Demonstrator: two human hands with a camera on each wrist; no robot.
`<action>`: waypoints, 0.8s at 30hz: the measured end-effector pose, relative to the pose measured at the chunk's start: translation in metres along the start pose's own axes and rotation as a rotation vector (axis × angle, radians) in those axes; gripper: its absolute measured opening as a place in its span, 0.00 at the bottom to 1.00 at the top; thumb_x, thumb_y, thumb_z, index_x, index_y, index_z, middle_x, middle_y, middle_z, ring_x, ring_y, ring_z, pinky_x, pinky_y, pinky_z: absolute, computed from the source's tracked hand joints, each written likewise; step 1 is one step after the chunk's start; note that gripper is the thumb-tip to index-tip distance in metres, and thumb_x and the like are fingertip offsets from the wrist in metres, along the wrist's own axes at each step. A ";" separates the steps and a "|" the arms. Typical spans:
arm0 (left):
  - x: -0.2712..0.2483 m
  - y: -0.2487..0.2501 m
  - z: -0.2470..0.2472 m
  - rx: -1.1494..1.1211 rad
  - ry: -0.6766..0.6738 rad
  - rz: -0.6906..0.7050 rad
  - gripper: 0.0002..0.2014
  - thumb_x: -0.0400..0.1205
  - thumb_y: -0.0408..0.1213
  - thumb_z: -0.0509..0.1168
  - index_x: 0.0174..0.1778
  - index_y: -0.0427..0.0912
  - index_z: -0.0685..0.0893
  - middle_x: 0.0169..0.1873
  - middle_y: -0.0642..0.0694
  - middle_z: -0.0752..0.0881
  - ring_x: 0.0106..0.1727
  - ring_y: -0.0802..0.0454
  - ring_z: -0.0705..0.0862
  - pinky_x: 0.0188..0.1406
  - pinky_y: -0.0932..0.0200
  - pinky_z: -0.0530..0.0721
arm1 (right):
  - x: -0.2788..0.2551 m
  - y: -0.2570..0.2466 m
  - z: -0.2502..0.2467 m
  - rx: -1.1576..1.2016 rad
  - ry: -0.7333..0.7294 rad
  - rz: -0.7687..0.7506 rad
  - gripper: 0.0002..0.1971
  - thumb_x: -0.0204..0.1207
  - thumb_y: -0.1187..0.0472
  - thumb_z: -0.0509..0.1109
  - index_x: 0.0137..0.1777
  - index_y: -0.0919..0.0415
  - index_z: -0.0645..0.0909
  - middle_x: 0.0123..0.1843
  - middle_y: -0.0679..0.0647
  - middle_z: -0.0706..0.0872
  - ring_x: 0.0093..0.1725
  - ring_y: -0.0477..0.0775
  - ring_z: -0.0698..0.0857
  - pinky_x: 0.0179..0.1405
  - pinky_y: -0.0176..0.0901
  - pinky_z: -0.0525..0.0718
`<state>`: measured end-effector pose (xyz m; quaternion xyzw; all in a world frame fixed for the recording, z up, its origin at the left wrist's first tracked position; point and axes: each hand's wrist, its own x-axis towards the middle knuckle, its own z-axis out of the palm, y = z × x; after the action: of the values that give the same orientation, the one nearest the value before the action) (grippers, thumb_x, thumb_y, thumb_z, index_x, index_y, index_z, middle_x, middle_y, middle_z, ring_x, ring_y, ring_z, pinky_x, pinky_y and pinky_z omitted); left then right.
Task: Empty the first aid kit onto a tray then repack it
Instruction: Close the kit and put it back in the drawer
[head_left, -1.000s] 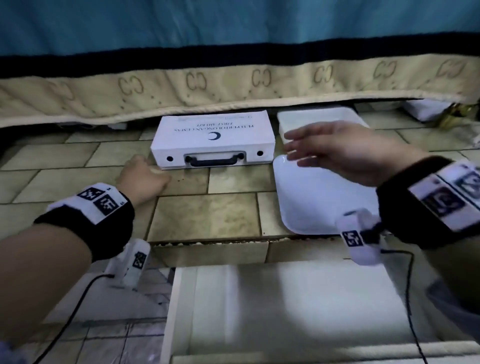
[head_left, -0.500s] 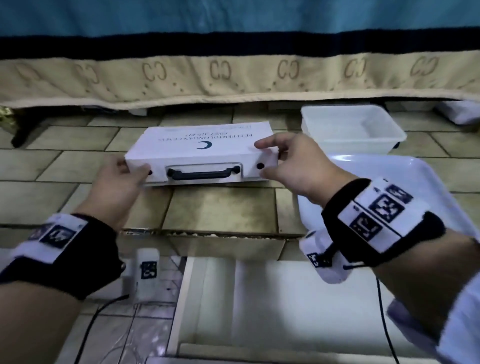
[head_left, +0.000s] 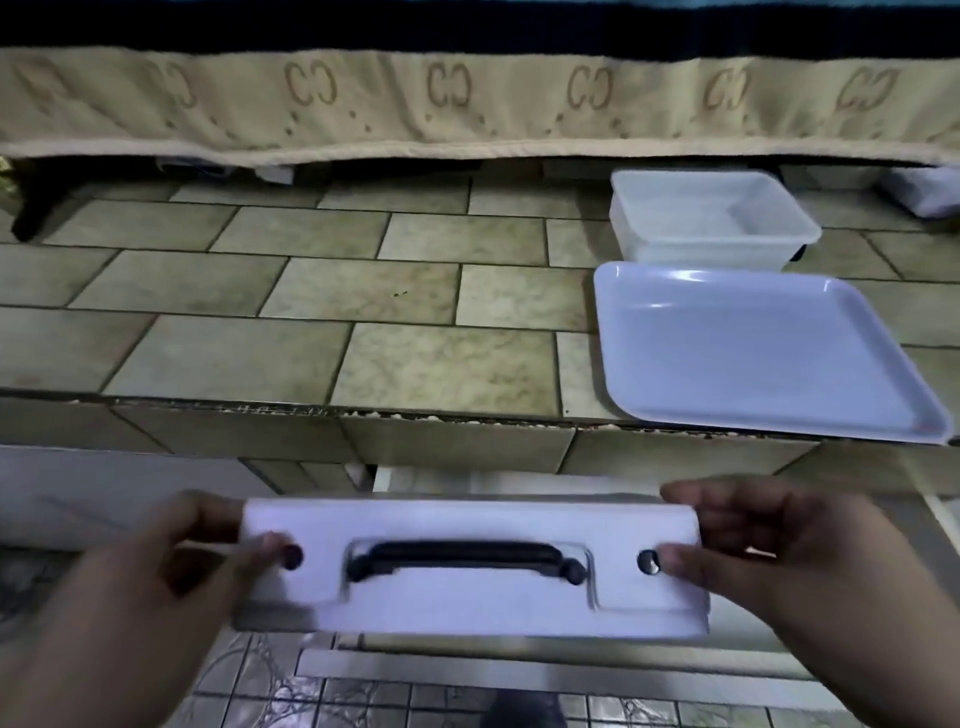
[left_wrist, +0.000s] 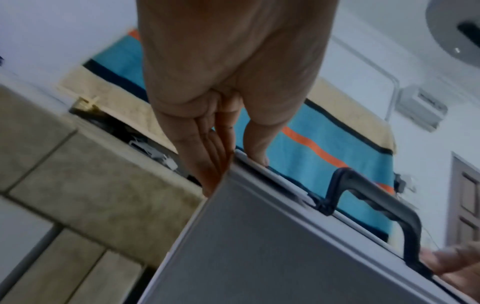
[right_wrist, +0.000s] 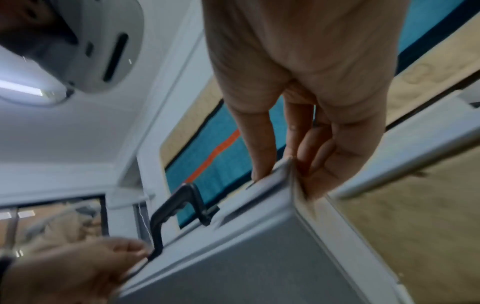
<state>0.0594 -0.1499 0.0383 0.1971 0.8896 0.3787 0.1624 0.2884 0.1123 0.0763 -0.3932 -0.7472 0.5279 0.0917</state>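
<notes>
Between my two hands, the white first aid kit (head_left: 470, 566) is hanging in the air in front of the tiled ledge (head_left: 311, 322), its narrow handle side facing up at me. I am gripping its left end with my left hand (head_left: 156, 587) — the thumb is lying on the handle face beside a dark round latch (head_left: 292, 557), and the fingers are pressing flat along the end wall, as the left wrist view shows. I am gripping the right end with my right hand (head_left: 779, 577) the same way, thumb next to the other latch (head_left: 648, 561) and fingers stretched down the end wall. The black carry handle (head_left: 465, 558) is lying folded in its recess between my thumbs. The kit's lid is closed. Up on the ledge to my right, the white tray (head_left: 753, 353) is sitting bare — well apart from the kit — with a clear plastic tub (head_left: 711, 218) just behind it. A beige patterned bed cover (head_left: 467, 98) is hanging along the far edge of the tiles.
</notes>
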 end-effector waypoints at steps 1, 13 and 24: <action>-0.003 0.014 0.010 -0.009 -0.039 -0.022 0.11 0.66 0.54 0.78 0.36 0.58 0.83 0.28 0.58 0.89 0.27 0.62 0.86 0.23 0.63 0.83 | 0.003 0.010 0.000 -0.049 0.004 0.049 0.22 0.41 0.50 0.88 0.40 0.44 0.91 0.35 0.52 0.92 0.38 0.49 0.91 0.44 0.39 0.86; 0.049 0.020 0.110 0.158 -0.560 0.043 0.24 0.60 0.62 0.69 0.50 0.57 0.78 0.52 0.52 0.84 0.51 0.60 0.86 0.57 0.52 0.84 | 0.062 0.100 0.000 -0.365 0.038 0.260 0.12 0.63 0.68 0.76 0.45 0.74 0.85 0.29 0.64 0.79 0.32 0.53 0.73 0.33 0.41 0.67; 0.049 0.013 0.155 0.313 -0.581 -0.219 0.55 0.73 0.56 0.70 0.80 0.31 0.41 0.79 0.39 0.50 0.82 0.45 0.51 0.79 0.59 0.59 | 0.090 0.117 0.010 -0.483 -0.198 0.161 0.18 0.67 0.63 0.73 0.25 0.42 0.71 0.25 0.39 0.67 0.26 0.38 0.66 0.25 0.23 0.68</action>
<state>0.0880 -0.0243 -0.0615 0.2225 0.8694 0.1463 0.4162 0.2796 0.1817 -0.0536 -0.4082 -0.8232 0.3757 -0.1204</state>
